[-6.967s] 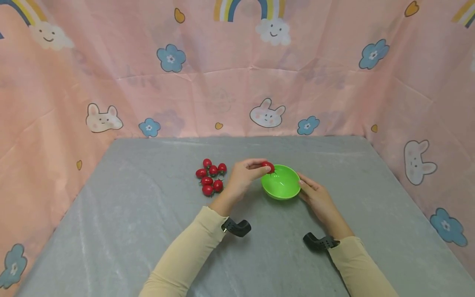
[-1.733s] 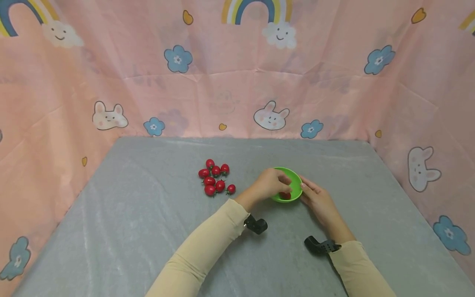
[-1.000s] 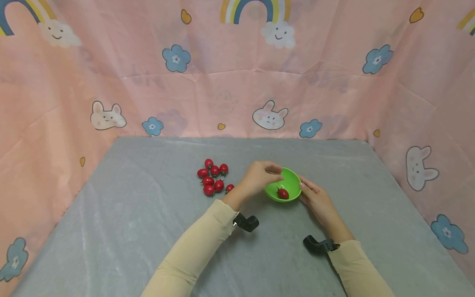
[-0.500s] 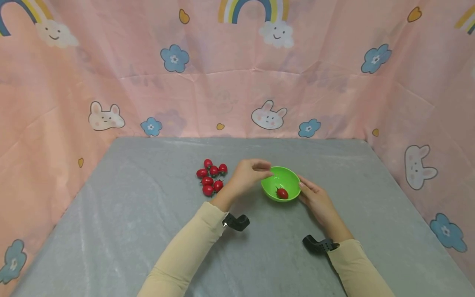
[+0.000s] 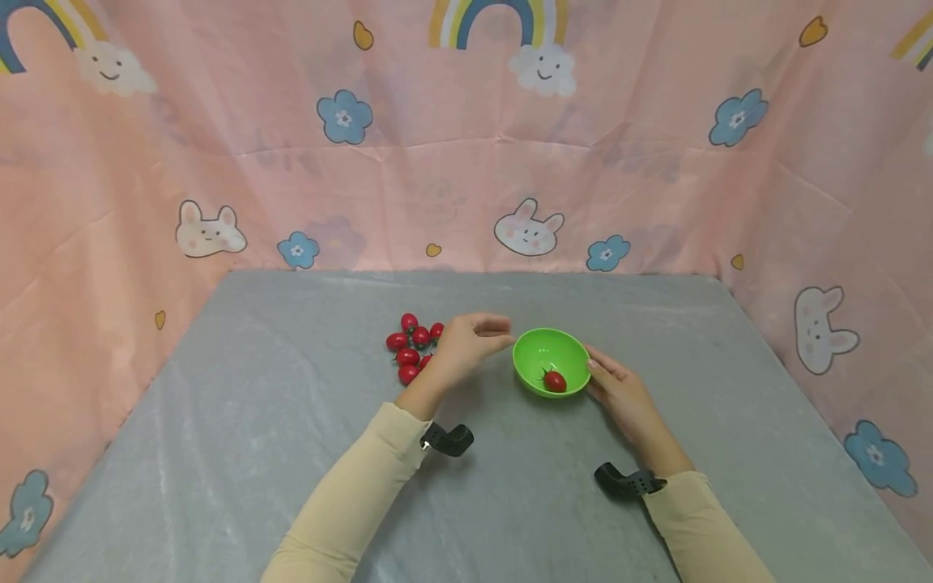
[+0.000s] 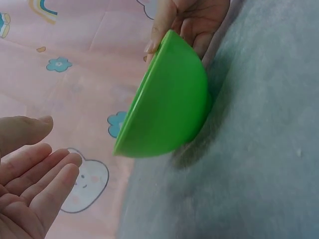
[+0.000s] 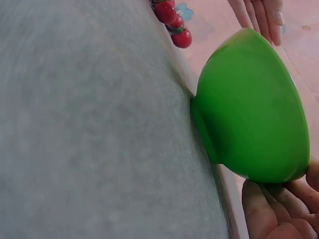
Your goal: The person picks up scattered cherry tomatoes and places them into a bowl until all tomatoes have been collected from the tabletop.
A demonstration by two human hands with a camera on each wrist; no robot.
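A light green bowl (image 5: 535, 350) stands on the grey cloth right of the middle, with one red cherry tomato (image 5: 555, 381), stem attached, at its near side. My right hand (image 5: 632, 402) holds the bowl's right side; in the right wrist view the thumb is at the rim and the fingers (image 7: 261, 209) lie under the wall. My left hand (image 5: 470, 346) hovers left of the bowl, fingers extended and holding nothing, thumb apart from them in the left wrist view. Several cherry tomatoes (image 5: 406, 356) lie grouped left of it, partly hidden behind this hand.
Grey cloth (image 5: 291, 453) covers the table. A pink curtain (image 5: 437, 178) printed with rainbows, rabbits and flowers surrounds the back and sides. Each wrist wears a black camera band (image 5: 448, 440).
Earlier my left hand pinched a tomato at the bowl's rim, then was inside the bowl. A tomato now lies there, and the left hand has drawn away leftward. My right hand stayed on the bowl.
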